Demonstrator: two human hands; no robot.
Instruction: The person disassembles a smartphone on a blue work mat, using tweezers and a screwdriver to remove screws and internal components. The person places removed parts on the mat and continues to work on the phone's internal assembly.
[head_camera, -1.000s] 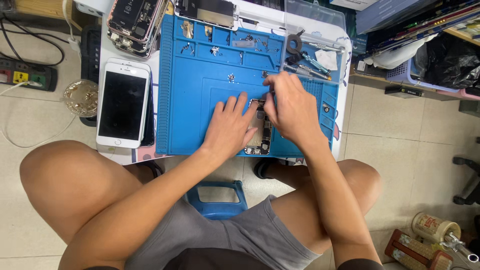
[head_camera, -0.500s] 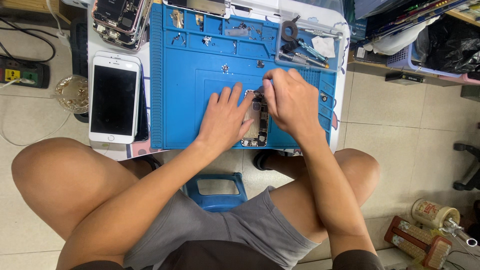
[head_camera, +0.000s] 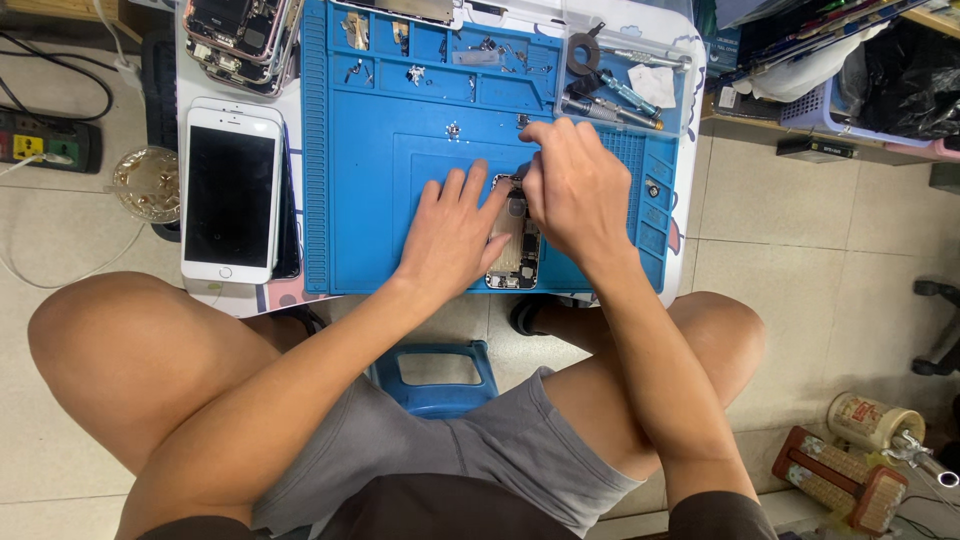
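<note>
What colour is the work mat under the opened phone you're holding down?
Blue. The work mat shows best in the head view, under the opened phone.

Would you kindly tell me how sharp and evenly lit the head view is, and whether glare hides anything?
Head view: light is soft and even, with faint shadows under the left hand and right hand; the blue rubber work mat is sharp; the white smartphone's dark screen shows no glare; straight edges bow slightly near the frame borders.
</note>
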